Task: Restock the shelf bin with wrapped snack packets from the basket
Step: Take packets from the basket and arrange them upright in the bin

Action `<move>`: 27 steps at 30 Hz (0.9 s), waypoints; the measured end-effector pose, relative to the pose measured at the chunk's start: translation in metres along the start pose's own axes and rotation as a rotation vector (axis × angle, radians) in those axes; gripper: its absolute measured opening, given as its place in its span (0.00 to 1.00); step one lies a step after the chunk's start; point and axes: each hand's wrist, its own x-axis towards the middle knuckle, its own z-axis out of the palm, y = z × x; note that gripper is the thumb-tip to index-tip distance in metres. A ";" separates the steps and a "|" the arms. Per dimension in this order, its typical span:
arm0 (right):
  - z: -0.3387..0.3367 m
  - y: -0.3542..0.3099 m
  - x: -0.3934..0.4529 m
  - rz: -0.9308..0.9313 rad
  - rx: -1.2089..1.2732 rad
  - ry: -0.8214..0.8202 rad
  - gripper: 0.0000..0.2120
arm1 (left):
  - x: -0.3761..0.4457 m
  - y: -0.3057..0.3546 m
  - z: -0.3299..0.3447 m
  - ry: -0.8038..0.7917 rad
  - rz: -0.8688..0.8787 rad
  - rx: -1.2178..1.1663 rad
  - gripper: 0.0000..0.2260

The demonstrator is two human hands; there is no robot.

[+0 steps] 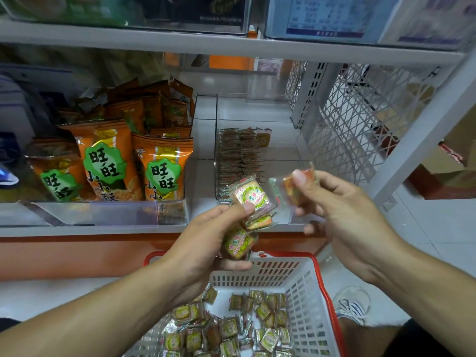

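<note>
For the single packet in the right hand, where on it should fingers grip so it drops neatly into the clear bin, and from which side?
Probably by the top edge, from above. The right hand pinches the packet between thumb and fingers near its upper end, so its flat body hangs below. The clear bin holds a row of packets standing on edge, so a top pinch likely lets it slide in upright.

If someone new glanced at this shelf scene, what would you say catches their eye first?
Probably the two hands in the middle: the left hand holds a small stack of square clear-wrapped snack packets, while the right hand pinches a single wrapped packet in front of the clear plastic shelf bin. Next, the bright orange snack bags with green labels at left, and the white plastic basket with red rim of packets below.
</note>
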 end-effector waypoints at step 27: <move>0.011 0.013 -0.003 0.195 0.136 -0.358 0.16 | -0.003 0.003 -0.006 0.024 0.176 0.233 0.19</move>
